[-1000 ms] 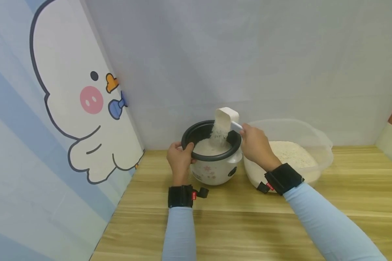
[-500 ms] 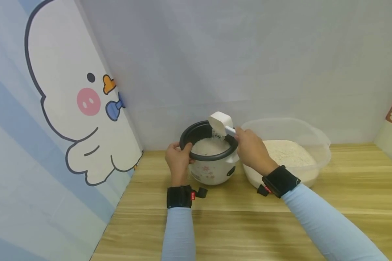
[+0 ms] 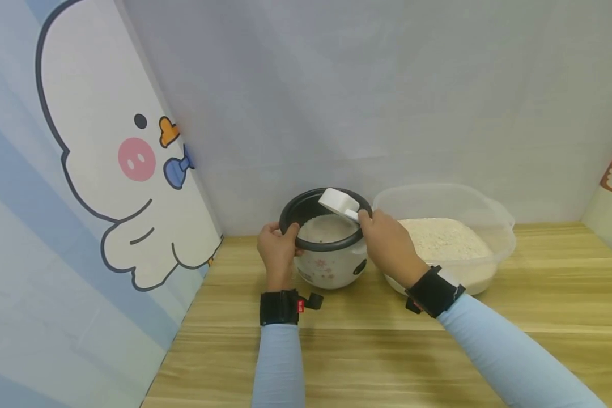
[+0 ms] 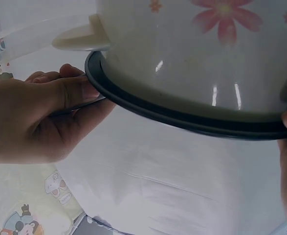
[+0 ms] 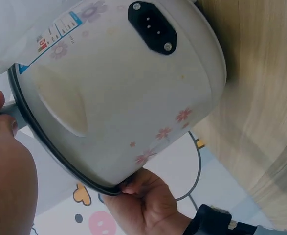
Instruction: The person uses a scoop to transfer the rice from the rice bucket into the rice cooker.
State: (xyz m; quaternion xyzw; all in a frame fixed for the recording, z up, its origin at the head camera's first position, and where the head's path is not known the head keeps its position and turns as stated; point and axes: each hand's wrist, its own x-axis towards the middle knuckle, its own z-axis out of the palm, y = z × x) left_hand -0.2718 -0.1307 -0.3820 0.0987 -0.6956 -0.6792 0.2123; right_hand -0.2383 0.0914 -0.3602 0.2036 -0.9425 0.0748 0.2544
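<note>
A small white rice cooker (image 3: pixel 331 266) with flower prints and a black rim (image 3: pixel 306 242) stands on the wooden table, with rice inside it. My left hand (image 3: pixel 284 232) grips the rim on its left side; the left wrist view shows the thumb (image 4: pixel 75 90) pressed on the rim (image 4: pixel 182 115). My right hand (image 3: pixel 366 220) pinches the handle of a white scoop (image 3: pixel 338 202), which lies tilted low over the pot's right side. In the right wrist view the cooker body (image 5: pixel 123 88) fills the frame, with the left hand (image 5: pixel 148 200) under its rim.
A clear plastic tub (image 3: pixel 494 212) holding a heap of rice (image 3: pixel 441 238) stands just right of the cooker, touching my right forearm's side. A cartoon-duck panel (image 3: pixel 122 170) closes off the left and a grey wall (image 3: pixel 387 102) the back. Bare wooden tabletop (image 3: pixel 367 351) lies in front.
The scoop has come down from high above the pot, where rice poured from it, to just over the rim. Rice no longer falls. The left hand has stayed on the rim.
</note>
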